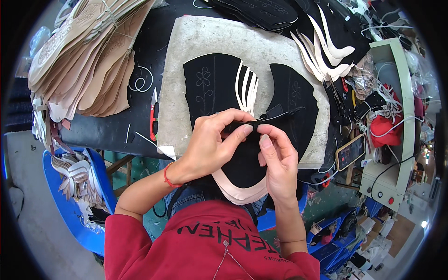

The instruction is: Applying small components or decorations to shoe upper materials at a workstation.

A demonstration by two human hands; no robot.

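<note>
Pinched between thumb and forefinger of the left hand (pixel 210 144) and likewise of the right hand (pixel 279 161): a black suede-like shoe-upper piece (pixel 245 158), held just above the near edge of a pale grey work board (pixel 210 37), at about 6 o'clock of that board. Both grips closed on the piece's upper rim, fingertips nearly touching each other. Beneath the piece, curving toward the lap, beige lining edges (pixel 235 189). Flat on the board at 12 o'clock from the hands, a black embroidered panel with a flower outline (pixel 210 88); at 1 o'clock, a second black panel (pixel 294 95), with white strips (pixel 246 86) fanned between the two. At 9 o'clock, on the dark table (pixel 112 128), red thread snips (pixel 153 116). At 10 o'clock, a tall fanned stack of tan leather cut pieces (pixel 88 60). At 7 o'clock, lower down, a blue plastic bin (pixel 70 205) holding cream and brown shaped pieces. At 3 o'clock, a smartphone (pixel 351 151) with lit screen, just beside a pale green machine housing (pixel 396 126). At 5 o'clock, blue crates (pixel 340 238) with contents too small to tell.
</note>
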